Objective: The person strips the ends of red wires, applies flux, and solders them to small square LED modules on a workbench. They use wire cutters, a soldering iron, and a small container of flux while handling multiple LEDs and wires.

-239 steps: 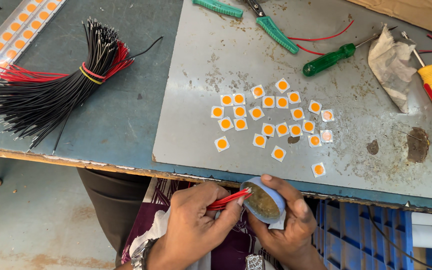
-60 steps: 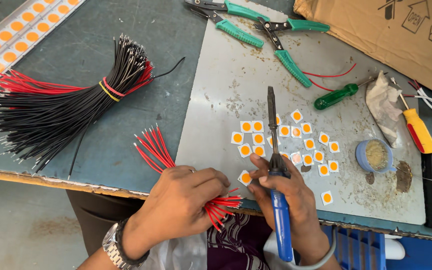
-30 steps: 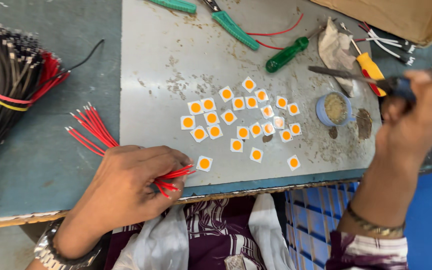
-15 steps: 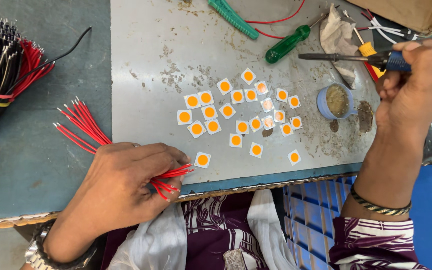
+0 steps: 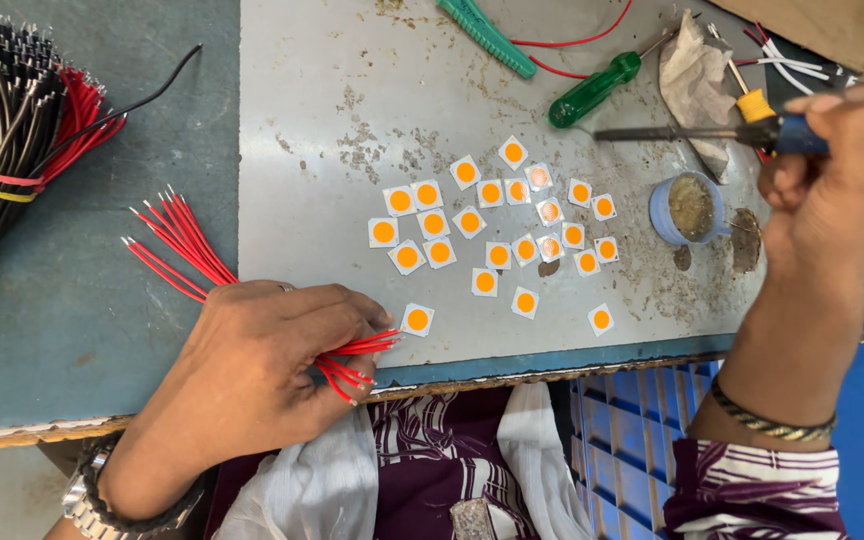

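Note:
My left hand [image 5: 262,350] lies at the table's near edge, closed over a small bunch of red wires [image 5: 177,245] whose ends fan out up-left and poke out to the right. One white square chip with an orange disc [image 5: 417,320] sits just beyond those wire tips. My right hand [image 5: 837,185] is raised at the right, gripping the blue handle of a soldering iron [image 5: 742,130]; its tip points left above the metal sheet. Several more orange chips [image 5: 497,220] lie clustered in the middle of the grey metal sheet [image 5: 352,110].
A small blue tin of flux [image 5: 690,208] stands right of the chips. A green-handled screwdriver [image 5: 594,88], green-handled pliers [image 5: 487,35] and a rag [image 5: 697,75] lie at the back. A banded bundle of black and red wires [image 5: 12,130] lies at far left.
Over the last seconds my right hand carried the soldering iron from the chips up to the right. The view shifted left; my left hand stays on the red wires.

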A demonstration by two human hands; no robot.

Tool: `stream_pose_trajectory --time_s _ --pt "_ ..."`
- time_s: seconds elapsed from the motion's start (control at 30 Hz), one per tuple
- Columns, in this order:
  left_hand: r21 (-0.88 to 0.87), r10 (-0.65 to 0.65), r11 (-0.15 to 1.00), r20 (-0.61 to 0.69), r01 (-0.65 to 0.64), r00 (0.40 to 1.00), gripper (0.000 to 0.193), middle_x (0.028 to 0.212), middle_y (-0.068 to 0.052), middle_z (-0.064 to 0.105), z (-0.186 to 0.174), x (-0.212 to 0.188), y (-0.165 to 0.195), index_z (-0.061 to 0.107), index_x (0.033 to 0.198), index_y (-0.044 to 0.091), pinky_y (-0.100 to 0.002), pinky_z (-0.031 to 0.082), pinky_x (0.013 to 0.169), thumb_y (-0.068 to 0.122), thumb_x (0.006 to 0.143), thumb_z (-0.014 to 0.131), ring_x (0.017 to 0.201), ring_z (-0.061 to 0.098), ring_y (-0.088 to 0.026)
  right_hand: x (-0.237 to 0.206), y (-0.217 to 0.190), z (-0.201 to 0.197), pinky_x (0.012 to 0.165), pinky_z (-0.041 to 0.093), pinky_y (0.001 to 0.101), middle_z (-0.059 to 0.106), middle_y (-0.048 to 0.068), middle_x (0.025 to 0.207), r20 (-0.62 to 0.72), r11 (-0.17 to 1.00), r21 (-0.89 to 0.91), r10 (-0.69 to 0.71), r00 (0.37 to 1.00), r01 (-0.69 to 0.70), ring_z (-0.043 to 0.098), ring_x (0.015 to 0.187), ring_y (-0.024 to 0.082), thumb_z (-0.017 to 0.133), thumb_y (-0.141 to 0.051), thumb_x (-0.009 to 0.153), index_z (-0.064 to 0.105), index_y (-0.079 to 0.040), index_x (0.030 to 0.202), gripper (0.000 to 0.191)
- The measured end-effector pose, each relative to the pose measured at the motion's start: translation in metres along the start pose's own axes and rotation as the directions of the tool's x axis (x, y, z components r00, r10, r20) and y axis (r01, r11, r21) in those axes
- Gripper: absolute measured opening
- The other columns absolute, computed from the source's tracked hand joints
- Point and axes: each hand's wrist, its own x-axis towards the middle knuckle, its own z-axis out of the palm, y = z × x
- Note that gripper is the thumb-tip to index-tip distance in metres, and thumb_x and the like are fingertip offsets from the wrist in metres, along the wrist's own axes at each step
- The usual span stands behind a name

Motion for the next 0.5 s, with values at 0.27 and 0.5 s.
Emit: stream_pose_trajectory --time_s 0.27,0.5 --pt "-0.001 -0.011 1.0 0.011 0.011 1.0 0.017 0.093 -0.002 0.078 -0.002 0.0 0.0 0.072 0.087 0.008 -0.034 0.054 0.057 0.011 0.071 0.075 0.066 0.071 -0.023 -0.014 0.001 -0.059 0.05 0.028 0.0205 0.048 -0.001 0.063 0.032 0.992 0.083 0.091 0.995 -0.093 0.036 0.05 0.005 0.062 -0.025 0.112 0.06 -0.009 0.101 0.02" --pt "-0.001 0.03 1.0 -0.015 -0.03 0.999 0.027 0.091 -0.004 0.077 0.0 -0.005 -0.006 0.072 0.09 0.008 -0.034 0.054 0.058 0.017 0.066 0.079 0.064 0.069 -0.024 -0.057 -0.01 -0.068 0.038 0.031 0.0238 0.049 -0.004 0.052 0.1 0.923 0.315 0.201 0.975 -0.222 0.04 0.039 0.009 0.059 -0.028 0.1 0.064 -0.011 0.085 0.023"
